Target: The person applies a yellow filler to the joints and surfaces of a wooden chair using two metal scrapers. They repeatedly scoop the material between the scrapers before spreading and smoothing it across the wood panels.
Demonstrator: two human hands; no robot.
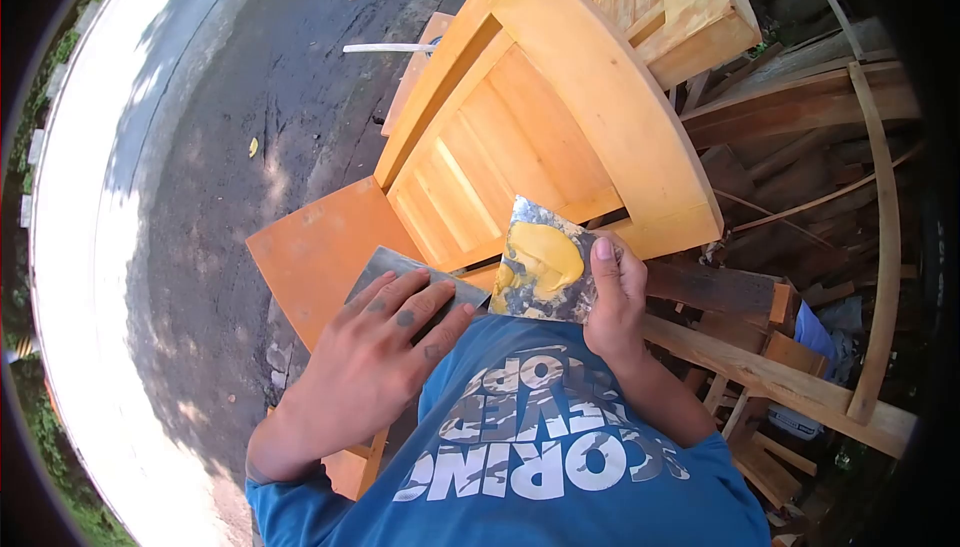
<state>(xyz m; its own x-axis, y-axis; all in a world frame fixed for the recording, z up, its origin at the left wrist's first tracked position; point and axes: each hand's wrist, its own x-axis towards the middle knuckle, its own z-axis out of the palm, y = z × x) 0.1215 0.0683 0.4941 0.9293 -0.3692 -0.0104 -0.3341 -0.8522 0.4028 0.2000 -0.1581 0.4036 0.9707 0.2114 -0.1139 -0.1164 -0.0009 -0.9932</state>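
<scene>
My right hand [617, 297] grips a metal plate [508, 297] by its right edge, thumb on top. A thick smear of yellow paste [543, 257] lies on the plate, which is stained with dried residue. My left hand [385, 337] lies over a flat grey scraper [390, 265], its fingers spread across the top face. The scraper's right corner is close to the plate's lower left edge; whether they touch I cannot tell. Just beyond both hands stands a yellowish wooden panel [500, 147] with a curved frame and slats.
An orange-brown board [320, 247] is left of the panel. Another wooden piece [700, 22] lies behind it. Scrap wood and a long beam [760, 372] fill the right side. A paved road [220, 147] runs along the left.
</scene>
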